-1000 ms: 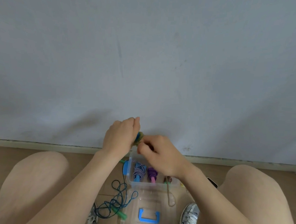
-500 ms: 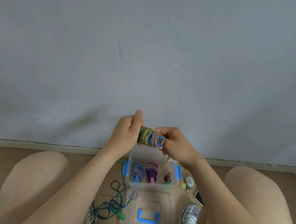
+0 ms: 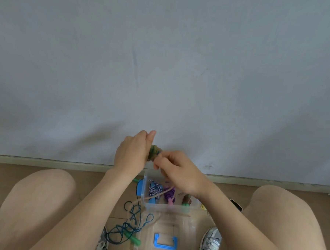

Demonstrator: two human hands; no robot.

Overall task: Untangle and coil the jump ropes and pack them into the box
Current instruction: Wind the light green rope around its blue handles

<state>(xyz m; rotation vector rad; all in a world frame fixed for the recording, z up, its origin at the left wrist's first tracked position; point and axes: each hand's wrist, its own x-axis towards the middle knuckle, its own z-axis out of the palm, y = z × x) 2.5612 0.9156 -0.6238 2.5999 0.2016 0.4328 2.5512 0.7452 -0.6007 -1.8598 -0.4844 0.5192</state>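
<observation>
Task stage: I judge the packing well advanced but not finished.
Left to do, floor: a teal jump rope [image 3: 130, 225] lies loose and tangled on the floor [image 3: 89, 173], just left of the box [image 3: 144, 202]; I count it as untouched.
Done, box: I see three wound ropes inside the open box: a blue-and-white striped coil [image 3: 154, 189], a purple coil [image 3: 168, 195] and a brown-green coil [image 3: 187, 200].
Lid: the clear lid [image 3: 166, 228] lies off the box, on its near side.
Step in hand: I judge the fourth rope to be mid-winding.
Left hand [image 3: 131, 153]: clenched round the green-yellow bundle [image 3: 155, 152], thumb upright above it.
Bundle position: held in the air above the far edge of the box, protruding from the right side of the left hand and touching the right hand [image 3: 180, 175].
Right hand: fingers curled, pinching the rope at the bundle's right end.
Loose tail: a tan strand [image 3: 156, 196] runs from under the right hand down across the box toward the floor; this length remains to be wound.
</observation>
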